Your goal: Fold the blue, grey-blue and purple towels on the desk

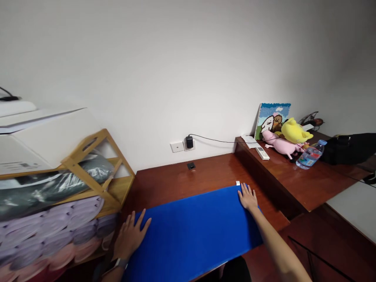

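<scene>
Head view: blue cloth [196, 231] spread on the table [176, 182], long axis left to right
Left hand [127, 238] at its left edge, right hand [248, 199] on its far right corner, both with splayed fingers, neither clasping anything

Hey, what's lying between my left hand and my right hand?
The head view shows the blue cloth spread over the brown desk between your left hand and right hand.
</scene>
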Demonstrator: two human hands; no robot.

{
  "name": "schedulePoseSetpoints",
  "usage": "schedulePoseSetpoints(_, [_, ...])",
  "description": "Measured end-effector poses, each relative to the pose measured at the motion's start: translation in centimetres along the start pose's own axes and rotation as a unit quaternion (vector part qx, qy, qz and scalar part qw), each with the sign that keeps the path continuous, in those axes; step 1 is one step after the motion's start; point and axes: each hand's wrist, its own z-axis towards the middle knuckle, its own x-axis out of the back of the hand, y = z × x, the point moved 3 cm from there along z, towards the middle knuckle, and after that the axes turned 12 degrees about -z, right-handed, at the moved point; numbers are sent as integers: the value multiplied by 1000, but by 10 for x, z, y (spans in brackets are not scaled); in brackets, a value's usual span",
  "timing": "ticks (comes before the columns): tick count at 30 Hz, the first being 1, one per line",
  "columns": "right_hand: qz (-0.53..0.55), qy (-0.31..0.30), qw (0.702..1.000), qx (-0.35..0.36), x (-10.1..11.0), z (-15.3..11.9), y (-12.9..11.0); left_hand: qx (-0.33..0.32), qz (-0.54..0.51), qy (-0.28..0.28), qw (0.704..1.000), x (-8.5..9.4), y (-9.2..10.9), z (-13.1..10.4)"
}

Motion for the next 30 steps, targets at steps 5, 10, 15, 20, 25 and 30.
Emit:
schedulePoseSetpoints(5, [38, 101, 988, 112, 18, -57, -92, -22, -23, 54, 998, 1, 65, 2])
schedulePoseSetpoints(10, [122, 98, 913, 378, 3, -148, -248, -140, -48, -14, 989, -27, 168, 4])
schedulePoseSetpoints(15, [118, 64, 921, 367, 3, -129, -248, -30, -26, -20, 999, -36, 124, 4])
schedulePoseSetpoints(20, [42, 43, 980, 191, 2, -44, -100, 69, 14, 29, 997, -17, 5, -20])
schedulePoseSetpoints(25, [0, 7, 999, 37, -12, 3, 15, 0, 18, 14, 1000, 0, -21, -41])
schedulePoseSetpoints(30, [6, 4, 1000, 29, 2, -3, 16, 31, -1, 62, 998, 16, -5, -40])
